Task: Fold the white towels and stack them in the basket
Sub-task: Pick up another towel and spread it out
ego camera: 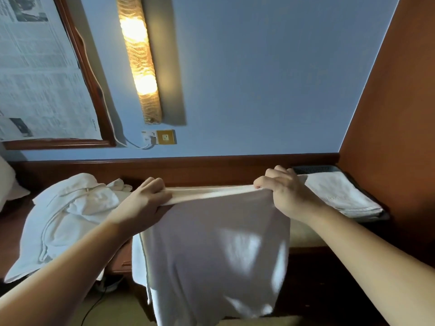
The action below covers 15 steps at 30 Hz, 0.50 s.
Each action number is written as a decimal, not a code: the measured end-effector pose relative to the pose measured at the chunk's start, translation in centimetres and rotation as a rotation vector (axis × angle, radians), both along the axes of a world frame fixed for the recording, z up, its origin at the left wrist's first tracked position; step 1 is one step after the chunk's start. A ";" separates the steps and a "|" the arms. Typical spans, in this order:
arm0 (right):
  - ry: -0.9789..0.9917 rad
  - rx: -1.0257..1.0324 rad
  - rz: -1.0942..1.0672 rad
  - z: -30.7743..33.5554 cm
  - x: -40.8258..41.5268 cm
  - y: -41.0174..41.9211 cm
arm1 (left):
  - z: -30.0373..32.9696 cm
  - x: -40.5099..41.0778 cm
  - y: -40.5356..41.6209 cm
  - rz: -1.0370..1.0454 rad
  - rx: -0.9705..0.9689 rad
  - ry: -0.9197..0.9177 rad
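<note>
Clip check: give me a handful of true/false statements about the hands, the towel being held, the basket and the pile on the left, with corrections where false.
1. Both hands grip the top edge of the hanging towel. True: the left hand and the right hand each hold one end.
2. The basket holds nothing. False: a folded towel lies in it.
3. The basket is to the left of the hands. False: it stands on the right, by the orange wall.
4. A crumpled heap of white towels lies on the left. True.
5. The wall lamp is off. False: it glows.
</note>
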State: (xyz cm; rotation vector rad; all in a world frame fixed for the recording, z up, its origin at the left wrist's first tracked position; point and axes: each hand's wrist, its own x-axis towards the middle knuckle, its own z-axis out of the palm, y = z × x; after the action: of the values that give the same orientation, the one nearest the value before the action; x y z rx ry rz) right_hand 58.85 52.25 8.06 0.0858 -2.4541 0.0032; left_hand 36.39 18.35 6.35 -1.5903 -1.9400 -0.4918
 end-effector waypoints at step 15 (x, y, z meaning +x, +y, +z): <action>-0.572 -0.316 -0.047 -3.9 0.6 1.3 | -1.6 -0.2 -0.4 -0.029 0.114 -0.226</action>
State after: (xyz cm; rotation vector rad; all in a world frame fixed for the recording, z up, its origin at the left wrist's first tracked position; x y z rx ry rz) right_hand 59.45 53.56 4.18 -0.1299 -2.9867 0.4500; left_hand 36.21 17.97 4.73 -1.5472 -2.0144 -0.8108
